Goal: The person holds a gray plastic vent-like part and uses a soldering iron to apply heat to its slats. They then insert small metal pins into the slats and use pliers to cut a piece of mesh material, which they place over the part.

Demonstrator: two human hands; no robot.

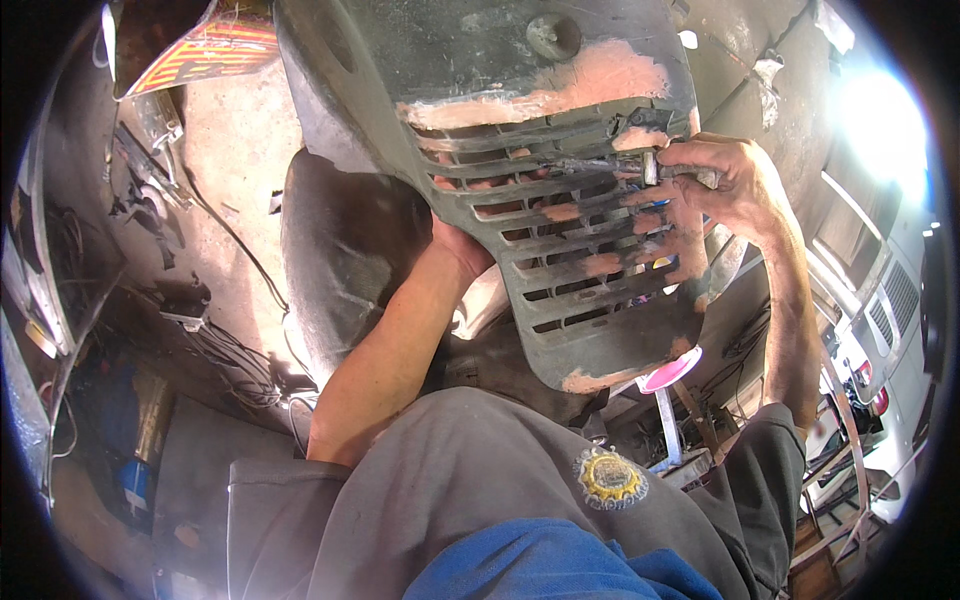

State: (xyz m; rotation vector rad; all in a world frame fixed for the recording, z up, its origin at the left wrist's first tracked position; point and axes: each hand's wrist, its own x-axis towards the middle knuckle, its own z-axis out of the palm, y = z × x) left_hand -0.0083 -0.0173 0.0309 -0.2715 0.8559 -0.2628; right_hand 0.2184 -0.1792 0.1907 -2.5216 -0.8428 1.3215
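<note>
Dark grey-black plastic panel with horizontal slots and pinkish-orange patches point(600, 320) fills the centre and upper centre of the frame, slightly tilted. Patches sit in a broad band above the slots, along the right edge, on several slats and at the bottom edge. Left hand point(462, 248) is at the panel's left edge, centre of frame, wrist visible, the rest going behind the panel; fingers mostly hidden, so cannot tell how far open they are or whether they grip. Right hand point(725, 180) is at the panel's right edge, right of centre; fingers bent, thumb and index closed on a small greyish piece with a pale upright end point(650, 168), which lies over the upper slats; exact kind unclear. Rounded dark grey pad point(345, 260) is left of the panel, near the left forearm. Round pink-faced object with pale rim point(672, 371) shows just below the panel's lower right corner. Red-and-yellow striped sheet point(205, 58) at upper left, above pale stained floor point(235, 160) with a thin dark cable point(240, 255). Grey shirt with round yellow badge point(440, 500) and blue cloth point(550, 565) at the bottom. Bright glare at upper right.
</note>
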